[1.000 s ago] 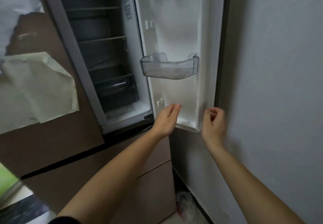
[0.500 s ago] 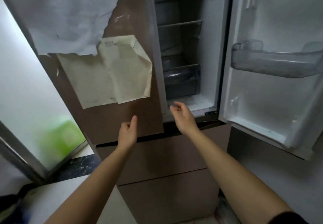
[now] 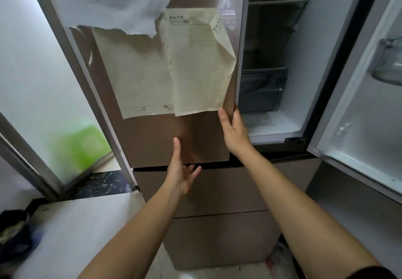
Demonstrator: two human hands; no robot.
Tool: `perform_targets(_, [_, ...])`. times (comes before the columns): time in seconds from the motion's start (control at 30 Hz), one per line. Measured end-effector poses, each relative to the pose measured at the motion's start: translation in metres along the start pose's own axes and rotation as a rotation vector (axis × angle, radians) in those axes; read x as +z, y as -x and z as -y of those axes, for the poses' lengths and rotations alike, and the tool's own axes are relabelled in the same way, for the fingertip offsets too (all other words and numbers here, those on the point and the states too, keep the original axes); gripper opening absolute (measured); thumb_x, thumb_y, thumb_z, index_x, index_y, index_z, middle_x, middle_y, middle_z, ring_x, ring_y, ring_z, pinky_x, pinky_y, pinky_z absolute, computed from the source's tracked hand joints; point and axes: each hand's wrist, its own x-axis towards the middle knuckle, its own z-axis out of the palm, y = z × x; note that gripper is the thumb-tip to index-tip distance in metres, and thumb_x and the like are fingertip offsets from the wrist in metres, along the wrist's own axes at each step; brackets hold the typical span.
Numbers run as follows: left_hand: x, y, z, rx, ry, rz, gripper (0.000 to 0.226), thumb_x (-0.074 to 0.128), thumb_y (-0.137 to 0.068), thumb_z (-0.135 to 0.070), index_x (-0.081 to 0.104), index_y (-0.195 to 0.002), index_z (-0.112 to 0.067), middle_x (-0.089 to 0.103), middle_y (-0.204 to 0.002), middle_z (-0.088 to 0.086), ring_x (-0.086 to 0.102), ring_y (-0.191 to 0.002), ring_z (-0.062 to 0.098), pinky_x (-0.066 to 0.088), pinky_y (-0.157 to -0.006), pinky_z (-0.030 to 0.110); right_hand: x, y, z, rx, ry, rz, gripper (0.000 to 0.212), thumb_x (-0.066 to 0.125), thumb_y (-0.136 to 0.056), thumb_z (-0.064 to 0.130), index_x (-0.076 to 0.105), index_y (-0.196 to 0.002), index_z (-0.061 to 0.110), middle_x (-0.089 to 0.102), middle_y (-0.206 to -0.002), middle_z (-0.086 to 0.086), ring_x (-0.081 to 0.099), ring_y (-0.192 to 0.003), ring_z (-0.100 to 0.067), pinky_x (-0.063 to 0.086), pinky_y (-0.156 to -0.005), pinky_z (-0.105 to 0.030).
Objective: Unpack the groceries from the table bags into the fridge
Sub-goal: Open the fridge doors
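The brown fridge's left door point(image 3: 152, 135) is shut and carries taped, yellowed paper sheets point(image 3: 174, 65). My right hand point(image 3: 233, 129) lies on this door's right edge, fingers around it. Lower down, my left hand point(image 3: 181, 170) is open at the door's bottom edge, fingers apart, holding nothing. The right door point(image 3: 356, 104) stands wide open, with a clear door bin point(image 3: 389, 61) on its inner side. Inside the compartment I see bare shelves point(image 3: 276, 2), a dark drawer point(image 3: 261, 89) and a white floor point(image 3: 274, 124). No groceries or bags are in view.
Two brown freezer drawers point(image 3: 217, 213) lie below the doors. A frosted glass sliding door point(image 3: 32, 72) with something green point(image 3: 80, 148) behind it stands to the left. A dark bag-like object point(image 3: 15, 233) sits at the lower left on a white surface. A crumpled plastic bag point(image 3: 280, 259) lies beside the fridge foot.
My view has swung left from the open right door to the left door. Both hands left the right door; the right now grips the left door's edge, the left is beneath it.
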Motion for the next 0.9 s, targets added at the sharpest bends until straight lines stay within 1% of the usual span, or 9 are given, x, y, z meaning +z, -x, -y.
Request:
perform_targets(0.13, [0.008, -0.006, 0.008, 0.092, 0.114, -0.1, 0.14, 0.083, -0.036, -0.08, 0.029, -0.151, -0.021, 0.034, -0.157, 0.009, 0.034, -0.144, 0.033, 0.053, -0.088, 0.041, 0.0, 0.01, 0.0, 0.037, -0.007, 0.017, 0.067, 0.037, -0.104, 0.051, 0.016, -0.159, 0.021, 0.027, -0.162, 0.0, 0.025, -0.149, -0.02, 0.023, -0.113, -0.028])
perform_targets(0.23, [0.012, -0.003, 0.011, 0.111, 0.109, -0.165, 0.134, 0.081, -0.043, -0.08, 0.028, -0.149, -0.019, 0.036, -0.155, 0.009, 0.04, -0.14, 0.035, 0.058, -0.082, 0.038, -0.002, 0.022, 0.003, 0.045, -0.023, 0.029, 0.064, 0.037, -0.106, 0.044, 0.011, -0.159, 0.02, 0.022, -0.164, 0.001, 0.021, -0.15, -0.02, 0.021, -0.116, -0.03])
perform_targets(0.33, [0.016, 0.004, 0.013, 0.142, 0.116, -0.233, 0.12, 0.078, -0.054, -0.077, 0.026, -0.146, -0.019, 0.048, -0.143, 0.013, 0.058, -0.121, 0.033, 0.062, -0.07, 0.034, -0.007, 0.03, 0.003, 0.039, -0.003, 0.053, 0.061, 0.036, -0.107, 0.042, 0.01, -0.159, 0.024, 0.02, -0.165, 0.002, 0.02, -0.151, -0.02, 0.02, -0.119, -0.036])
perform_targets(0.47, [0.018, 0.007, 0.014, 0.166, 0.081, -0.227, 0.116, 0.076, -0.06, -0.075, 0.021, -0.148, -0.024, 0.051, -0.142, 0.008, 0.062, -0.117, 0.028, 0.059, -0.077, 0.035, -0.016, 0.034, -0.005, 0.003, 0.05, 0.115, 0.062, 0.039, -0.105, 0.045, 0.013, -0.159, 0.03, 0.025, -0.164, 0.004, 0.025, -0.15, -0.019, 0.025, -0.122, -0.043])
perform_targets(0.57, [0.017, 0.006, 0.014, 0.168, 0.051, -0.225, 0.119, 0.073, -0.061, -0.077, 0.021, -0.15, -0.02, 0.053, -0.141, 0.006, 0.064, -0.112, 0.026, 0.058, -0.078, 0.034, -0.021, 0.037, -0.01, 0.004, 0.029, 0.142, 0.067, 0.044, -0.101, 0.053, 0.015, -0.158, 0.036, 0.029, -0.162, 0.006, 0.03, -0.147, -0.017, 0.03, -0.119, -0.046])
perform_targets(0.67, [0.017, 0.001, 0.017, 0.172, 0.028, -0.236, 0.127, 0.074, -0.051, -0.084, 0.025, -0.148, -0.018, 0.056, -0.138, 0.006, 0.064, -0.112, 0.026, 0.054, -0.07, 0.032, -0.025, 0.035, -0.014, -0.037, 0.07, 0.154, 0.077, 0.048, -0.093, 0.066, 0.016, -0.157, 0.038, 0.031, -0.161, 0.007, 0.034, -0.146, -0.017, 0.034, -0.117, -0.05])
perform_targets(0.73, [0.016, -0.004, 0.017, 0.153, 0.026, -0.238, 0.132, 0.075, -0.04, -0.087, 0.031, -0.145, -0.02, 0.057, -0.137, 0.006, 0.062, -0.115, 0.027, 0.056, -0.072, 0.033, -0.026, 0.028, -0.009, -0.061, 0.095, 0.136, 0.086, 0.051, -0.09, 0.069, 0.009, -0.158, 0.037, 0.024, -0.164, 0.004, 0.027, -0.149, -0.02, 0.028, -0.119, -0.049])
perform_targets(0.8, [0.014, -0.009, 0.016, 0.119, 0.033, -0.188, 0.137, 0.076, -0.033, -0.088, 0.032, -0.145, -0.024, 0.052, -0.144, 0.006, 0.054, -0.127, 0.028, 0.057, -0.077, 0.036, -0.025, 0.017, 0.002, -0.111, 0.067, 0.131, 0.09, 0.054, -0.09, 0.066, 0.001, -0.157, 0.039, 0.014, -0.166, 0.003, 0.018, -0.151, -0.02, 0.023, -0.121, -0.048])
perform_targets(0.9, [0.014, -0.015, 0.016, 0.123, 0.057, -0.109, 0.138, 0.076, -0.041, -0.085, 0.022, -0.154, -0.028, 0.032, -0.158, 0.01, 0.031, -0.145, 0.032, 0.049, -0.101, 0.05, -0.023, -0.001, 0.02, -0.158, 0.063, 0.134, 0.085, 0.053, -0.095, 0.058, 0.002, -0.159, 0.035, 0.016, -0.166, 0.003, 0.017, -0.152, -0.022, 0.023, -0.121, -0.052])
